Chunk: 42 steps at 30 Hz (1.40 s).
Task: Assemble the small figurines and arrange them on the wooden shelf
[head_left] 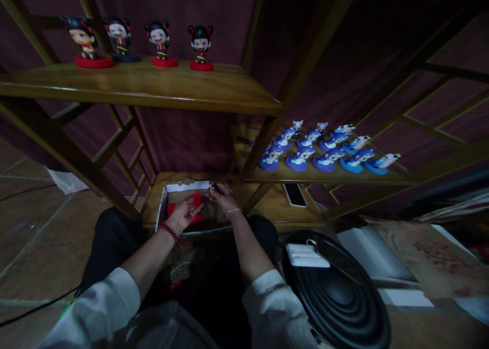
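A shallow cardboard box (171, 188) with white edges rests on the lowest shelf in front of my knees. My left hand (184, 214) is inside it, fingers closed on a round red base (196, 199). More red bases (198, 218) lie in the box under and beside that hand. My right hand (225, 198) pinches a small dark-haired figurine (214, 188) just right of the red base. The figurine lies tilted, and fingers cover part of it. A small gap separates figurine and base, as far as I can see.
Several black-haired figurines (200, 46) stand on the upper left shelf (153, 86). Rows of blue and purple figurines (300, 158) fill the right shelf. A phone (295, 195) lies on the lower shelf. A black ridged round stool (340, 293) at right carries a white device (307, 256).
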Each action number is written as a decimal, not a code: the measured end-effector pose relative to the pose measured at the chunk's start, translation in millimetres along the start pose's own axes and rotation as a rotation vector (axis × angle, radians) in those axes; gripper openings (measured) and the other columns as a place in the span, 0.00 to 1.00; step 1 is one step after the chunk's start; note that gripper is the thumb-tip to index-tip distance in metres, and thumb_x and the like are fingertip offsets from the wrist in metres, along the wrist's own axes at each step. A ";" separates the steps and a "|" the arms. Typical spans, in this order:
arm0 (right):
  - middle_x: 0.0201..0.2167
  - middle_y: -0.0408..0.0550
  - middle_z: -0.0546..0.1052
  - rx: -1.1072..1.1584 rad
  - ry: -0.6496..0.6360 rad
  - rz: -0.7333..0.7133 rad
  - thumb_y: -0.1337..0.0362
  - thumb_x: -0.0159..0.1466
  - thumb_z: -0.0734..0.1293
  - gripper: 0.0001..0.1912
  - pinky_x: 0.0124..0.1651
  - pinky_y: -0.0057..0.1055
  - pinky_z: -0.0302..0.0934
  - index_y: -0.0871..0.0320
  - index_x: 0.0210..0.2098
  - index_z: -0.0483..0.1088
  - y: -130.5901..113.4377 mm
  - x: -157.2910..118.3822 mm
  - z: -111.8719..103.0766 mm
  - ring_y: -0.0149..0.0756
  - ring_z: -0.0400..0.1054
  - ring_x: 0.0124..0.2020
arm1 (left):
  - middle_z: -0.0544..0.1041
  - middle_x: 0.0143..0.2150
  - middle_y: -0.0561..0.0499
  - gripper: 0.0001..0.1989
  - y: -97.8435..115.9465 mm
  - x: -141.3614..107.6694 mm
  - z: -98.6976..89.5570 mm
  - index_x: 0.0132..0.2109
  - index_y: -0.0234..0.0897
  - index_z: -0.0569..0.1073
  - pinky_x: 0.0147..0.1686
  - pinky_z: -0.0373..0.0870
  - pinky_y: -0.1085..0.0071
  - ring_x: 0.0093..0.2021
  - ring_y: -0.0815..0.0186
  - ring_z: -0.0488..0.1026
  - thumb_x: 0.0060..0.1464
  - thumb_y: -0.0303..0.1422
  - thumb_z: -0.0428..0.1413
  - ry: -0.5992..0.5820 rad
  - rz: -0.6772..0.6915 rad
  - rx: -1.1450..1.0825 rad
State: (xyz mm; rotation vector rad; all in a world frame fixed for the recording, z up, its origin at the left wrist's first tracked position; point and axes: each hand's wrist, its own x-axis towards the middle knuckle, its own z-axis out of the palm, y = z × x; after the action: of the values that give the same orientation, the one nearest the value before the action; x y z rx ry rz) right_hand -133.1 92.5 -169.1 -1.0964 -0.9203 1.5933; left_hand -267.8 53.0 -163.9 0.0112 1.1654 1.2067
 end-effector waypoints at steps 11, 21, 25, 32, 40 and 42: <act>0.28 0.43 0.73 -0.163 -0.005 0.245 0.66 0.55 0.66 0.11 0.27 0.26 0.66 0.57 0.37 0.62 9.3 -3.8 1.7 0.30 0.71 0.23 | 0.73 0.29 0.43 0.04 30.0 -10.7 -27.6 0.35 0.33 0.65 0.25 0.72 0.66 0.28 0.60 0.75 0.51 0.24 0.47 0.189 -0.136 0.271; 0.20 0.43 0.71 -0.269 -0.064 0.423 0.67 0.57 0.65 0.08 0.27 0.29 0.69 0.59 0.36 0.61 13.6 -6.6 9.7 0.31 0.71 0.21 | 0.72 0.26 0.46 0.04 35.3 -17.5 -30.1 0.33 0.34 0.64 0.23 0.73 0.65 0.26 0.61 0.74 0.49 0.23 0.47 0.241 -0.130 0.287; 0.23 0.42 0.71 -0.160 -0.035 0.346 0.71 0.57 0.64 0.06 0.31 0.27 0.69 0.59 0.33 0.61 14.6 -6.8 12.3 0.29 0.71 0.25 | 0.72 0.26 0.46 0.06 36.2 -10.6 -28.5 0.32 0.32 0.65 0.24 0.74 0.67 0.26 0.64 0.73 0.50 0.21 0.45 0.177 -0.132 0.178; 0.27 0.42 0.71 -0.134 0.041 0.230 0.68 0.55 0.65 0.09 0.27 0.23 0.66 0.58 0.36 0.62 17.1 -2.0 5.1 0.27 0.71 0.24 | 0.71 0.25 0.49 0.09 32.2 -2.6 -23.9 0.29 0.32 0.65 0.27 0.75 0.70 0.25 0.70 0.71 0.50 0.17 0.45 0.127 -0.028 -0.005; 0.29 0.42 0.73 -0.140 0.035 0.056 0.59 0.47 0.70 0.17 0.26 0.24 0.64 0.57 0.33 0.63 12.8 5.4 -2.1 0.30 0.71 0.27 | 0.71 0.24 0.49 0.08 8.0 -2.2 -9.3 0.29 0.31 0.66 0.34 0.73 0.68 0.24 0.70 0.71 0.51 0.18 0.46 0.051 -0.069 0.004; 0.29 0.41 0.73 -0.108 0.033 0.055 0.59 0.45 0.71 0.19 0.28 0.25 0.65 0.57 0.34 0.63 10.4 4.5 -2.0 0.29 0.71 0.28 | 0.72 0.24 0.49 0.08 4.2 -2.2 -6.8 0.29 0.31 0.66 0.36 0.73 0.67 0.24 0.70 0.71 0.52 0.19 0.46 0.028 -0.092 0.000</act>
State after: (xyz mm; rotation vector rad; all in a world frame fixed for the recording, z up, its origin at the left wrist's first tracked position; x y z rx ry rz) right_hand -134.8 94.3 -180.4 -1.2292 -0.9711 1.5807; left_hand -275.2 49.6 -163.1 -0.0587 1.1779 1.1282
